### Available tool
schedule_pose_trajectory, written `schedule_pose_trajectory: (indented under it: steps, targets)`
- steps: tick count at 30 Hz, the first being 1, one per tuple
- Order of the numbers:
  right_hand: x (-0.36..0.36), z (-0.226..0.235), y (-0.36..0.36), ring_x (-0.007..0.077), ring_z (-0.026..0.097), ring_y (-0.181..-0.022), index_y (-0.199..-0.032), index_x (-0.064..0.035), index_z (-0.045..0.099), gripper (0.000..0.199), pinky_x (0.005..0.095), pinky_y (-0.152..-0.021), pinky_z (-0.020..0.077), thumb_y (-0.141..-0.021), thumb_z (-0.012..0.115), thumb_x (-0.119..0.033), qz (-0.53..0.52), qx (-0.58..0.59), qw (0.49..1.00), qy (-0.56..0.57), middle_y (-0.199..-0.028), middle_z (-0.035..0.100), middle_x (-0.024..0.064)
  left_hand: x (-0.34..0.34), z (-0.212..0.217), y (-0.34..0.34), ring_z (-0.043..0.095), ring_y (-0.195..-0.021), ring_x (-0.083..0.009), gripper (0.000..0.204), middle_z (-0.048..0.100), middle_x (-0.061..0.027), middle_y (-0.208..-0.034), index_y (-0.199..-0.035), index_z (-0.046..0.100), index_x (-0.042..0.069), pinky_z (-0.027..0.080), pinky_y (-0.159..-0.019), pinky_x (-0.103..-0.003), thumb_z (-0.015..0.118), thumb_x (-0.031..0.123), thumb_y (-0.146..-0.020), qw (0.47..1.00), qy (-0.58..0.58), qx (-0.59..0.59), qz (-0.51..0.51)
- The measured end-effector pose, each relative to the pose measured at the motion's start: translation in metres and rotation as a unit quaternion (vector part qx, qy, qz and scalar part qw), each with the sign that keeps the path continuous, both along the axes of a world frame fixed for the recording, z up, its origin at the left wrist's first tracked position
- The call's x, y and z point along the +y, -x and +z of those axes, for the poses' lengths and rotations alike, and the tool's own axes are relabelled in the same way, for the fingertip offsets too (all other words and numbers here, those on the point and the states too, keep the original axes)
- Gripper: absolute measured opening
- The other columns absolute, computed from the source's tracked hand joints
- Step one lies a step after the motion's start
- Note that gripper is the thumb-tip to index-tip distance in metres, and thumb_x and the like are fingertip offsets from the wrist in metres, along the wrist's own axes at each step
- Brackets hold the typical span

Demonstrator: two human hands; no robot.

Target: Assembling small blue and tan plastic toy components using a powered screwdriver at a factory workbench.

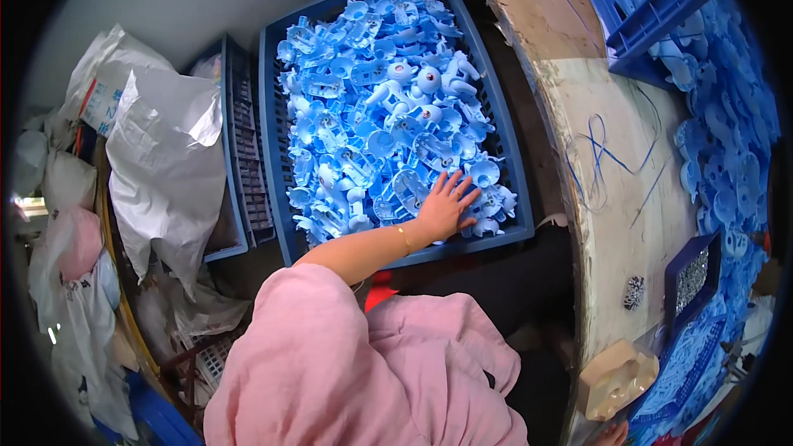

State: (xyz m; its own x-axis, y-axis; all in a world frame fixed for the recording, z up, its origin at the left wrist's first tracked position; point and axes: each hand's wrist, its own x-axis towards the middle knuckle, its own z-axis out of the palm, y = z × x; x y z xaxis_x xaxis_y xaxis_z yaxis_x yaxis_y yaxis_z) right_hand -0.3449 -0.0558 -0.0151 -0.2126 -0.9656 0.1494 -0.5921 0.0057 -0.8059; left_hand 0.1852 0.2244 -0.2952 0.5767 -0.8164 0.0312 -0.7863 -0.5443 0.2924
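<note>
My left hand (446, 208) rests palm down, fingers spread, on the near right part of a heap of light-blue moulded plastic parts (355, 128). It grips nothing that I can see. Some of the parts look like shell halves and cups, and a few rounded ones carry small reddish marks. The heap fills a large dark-blue plastic crate (514, 149). At the bottom edge, beside the wooden table, only some fingers of my right hand (613, 434) show; the rest is cut off, so its grip is hidden.
On the wooden table (611, 223) to the right lie blue cord (607, 149), loose small screws (633, 293), a dark tray (671, 281) of screws and a tan block (618, 380). More blue parts (727, 165) and a blue basket (661, 21) stand beyond. White sacks (169, 157) and another crate (239, 198) are left.
</note>
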Motion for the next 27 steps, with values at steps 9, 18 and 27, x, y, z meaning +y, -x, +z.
schedule_pose_trajectory:
  steps: [9, 18, 27]
  targets:
    - [0.002, 0.004, -0.022, 0.0189, 0.058, -0.068, -0.095, 0.0051, 0.069, 0.022, 0.0306, -0.062, 0.0482, -0.092, 0.064, -0.016, 0.026, 0.08, 0.996, 0.008, -0.081, 0.066, 0.012, 0.118, -0.01, -0.145, 0.058, -0.104, -0.0305, 0.044, 0.062, -0.0093, -0.113, -0.129, 0.059, 0.028, 0.046, -0.088, -0.045, 0.056, 0.008, -0.09, 0.961, -0.003, -0.039, 0.273]
    - [-0.002, 0.003, -0.042, 0.0185, 0.057, -0.071, -0.098, 0.007, 0.066, 0.022, 0.0306, -0.064, 0.0467, -0.091, 0.067, -0.014, 0.047, 0.026, 0.999, -0.005, -0.08, 0.063, 0.0093, 0.184, -0.001, -0.179, 0.058, -0.108, -0.0359, 0.036, 0.064, -0.0119, -0.113, -0.128, 0.059, 0.022, 0.052, -0.085, -0.049, 0.055, 0.014, -0.093, 0.867, 0.068, -0.001, 0.494]
    - [-0.003, -0.001, -0.021, 0.0197, 0.059, -0.074, -0.102, 0.006, 0.068, 0.02, 0.0282, -0.063, 0.0478, -0.09, 0.068, -0.01, -0.001, -0.018, 1.0, -0.013, -0.084, 0.064, 0.0099, 0.2, -0.002, -0.094, 0.05, -0.126, -0.0422, 0.079, 0.037, -0.0139, -0.155, -0.153, 0.032, 0.032, 0.043, -0.097, -0.059, 0.07, 0.044, -0.085, 0.932, -0.079, -0.044, 0.35]
